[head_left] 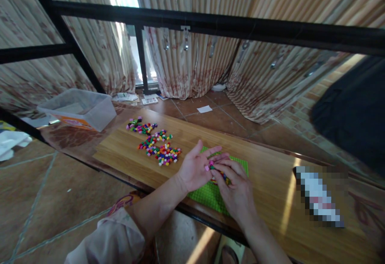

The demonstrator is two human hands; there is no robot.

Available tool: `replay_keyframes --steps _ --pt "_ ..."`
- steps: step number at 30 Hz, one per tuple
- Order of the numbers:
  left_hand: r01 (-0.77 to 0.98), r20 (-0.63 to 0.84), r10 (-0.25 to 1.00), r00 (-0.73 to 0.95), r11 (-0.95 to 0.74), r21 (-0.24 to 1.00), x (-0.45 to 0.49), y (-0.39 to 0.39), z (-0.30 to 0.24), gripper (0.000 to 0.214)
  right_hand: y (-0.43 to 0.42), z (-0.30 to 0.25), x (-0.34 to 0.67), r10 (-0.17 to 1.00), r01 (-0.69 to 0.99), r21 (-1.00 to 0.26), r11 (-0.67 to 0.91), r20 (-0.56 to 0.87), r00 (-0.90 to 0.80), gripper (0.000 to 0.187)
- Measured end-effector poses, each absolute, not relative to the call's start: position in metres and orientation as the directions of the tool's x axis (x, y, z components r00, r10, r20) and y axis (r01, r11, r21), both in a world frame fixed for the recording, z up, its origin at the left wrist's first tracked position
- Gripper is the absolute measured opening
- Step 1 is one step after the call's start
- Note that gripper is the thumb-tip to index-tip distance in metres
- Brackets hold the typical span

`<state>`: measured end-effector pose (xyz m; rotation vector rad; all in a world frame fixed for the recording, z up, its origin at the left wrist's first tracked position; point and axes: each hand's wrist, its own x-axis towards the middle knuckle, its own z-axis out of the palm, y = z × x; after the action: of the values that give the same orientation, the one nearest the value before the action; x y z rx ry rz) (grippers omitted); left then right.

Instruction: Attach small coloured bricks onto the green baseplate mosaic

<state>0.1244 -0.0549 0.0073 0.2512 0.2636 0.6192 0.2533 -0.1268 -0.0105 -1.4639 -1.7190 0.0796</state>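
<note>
My left hand (195,168) is turned palm up, thumb and fingers stretched out, over the green studded baseplate (207,196). A few small toy bricks (207,168), pink and green, lie on its fingers. Thumb and fingertips of my right hand (237,188) come together at these bricks, seemingly pinching one; the exact contact is too small to make out. Partly hidden beneath my right hand, several coloured bricks (224,177) sit on the baseplate. To the left, a loose pile of many-coloured bricks (167,154) spreads over the wooden board (120,152).
A clear plastic bin (100,113) with an orange label stands at the table's left end. On the right lies a dark-edged, pixelated flat object (319,198). A black metal rail (210,25) crosses in front of the curtains. Papers (204,109) lie on the tiled floor.
</note>
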Motion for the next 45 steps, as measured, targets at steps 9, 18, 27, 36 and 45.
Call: replay_keyframes --steps 9,18,27,36,45 --pt "-0.469 -0.430 0.690 0.582 0.717 0.516 0.121 -0.049 0.006 0.026 -0.132 0.007 0.297 0.852 0.622 -0.783 0.006 0.330 0.406 0.025" --pt "-0.233 -0.522 0.695 0.495 0.685 0.691 0.122 -0.052 -0.008 0.015 -0.134 -0.003 0.327 0.913 0.580 -0.787 -0.210 0.055 0.404 0.022" --pt "-0.177 -0.492 0.702 0.515 0.649 0.740 0.126 -0.053 -0.011 0.020 -0.129 -0.010 0.321 0.934 0.676 -0.712 -0.190 0.080 0.347 0.021" --pt "-0.173 -0.487 0.702 0.520 0.644 0.745 0.126 -0.053 -0.012 0.018 -0.125 -0.008 0.313 0.906 0.609 -0.771 -0.185 0.105 0.410 0.019" --pt "-0.173 -0.479 0.703 0.526 0.640 0.749 0.124 -0.054 -0.011 0.018 -0.127 -0.013 0.314 0.907 0.673 -0.725 -0.144 0.176 0.383 0.023"
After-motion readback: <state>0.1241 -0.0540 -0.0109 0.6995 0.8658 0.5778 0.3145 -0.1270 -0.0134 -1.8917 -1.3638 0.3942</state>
